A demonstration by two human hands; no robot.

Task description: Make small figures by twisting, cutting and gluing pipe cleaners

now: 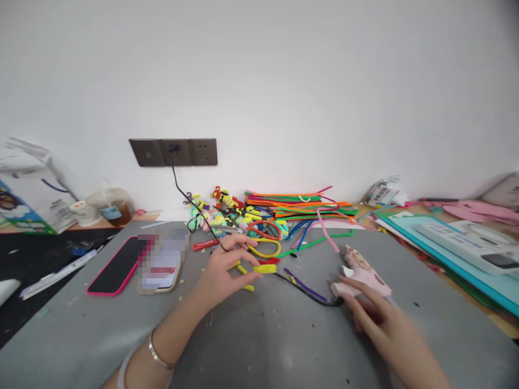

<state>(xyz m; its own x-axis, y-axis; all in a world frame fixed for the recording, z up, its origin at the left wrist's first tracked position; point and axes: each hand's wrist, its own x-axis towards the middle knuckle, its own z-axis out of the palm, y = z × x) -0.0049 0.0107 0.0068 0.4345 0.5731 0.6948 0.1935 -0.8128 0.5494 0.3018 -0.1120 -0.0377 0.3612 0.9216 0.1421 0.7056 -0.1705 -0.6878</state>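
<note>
My left hand (227, 270) pinches a short folded yellow pipe cleaner (265, 268) between thumb and fingertips, above the grey mat. A red piece (270, 261) shows just behind it. At the right, my right hand (377, 313) has its fingers around the handle end of a pink glue gun (367, 274), which rests on the mat; the far side of this grip is hidden. From the handle runs a black cord (306, 294), passing left under my left hand. A purple pipe cleaner (308, 286) lies beside the cord, and yellow pieces (245, 270) lie under my left fingers.
Bundled pipe cleaners (300, 202) and small pipe-cleaner figures (227, 202) lie against the wall. Yellow-handled scissors (265, 248) sit before them. Two phones (115, 267) lie left, near a drink cup (115, 205). Turquoise folders (425, 237) are stacked right. The cord climbs to a wall socket (174, 152).
</note>
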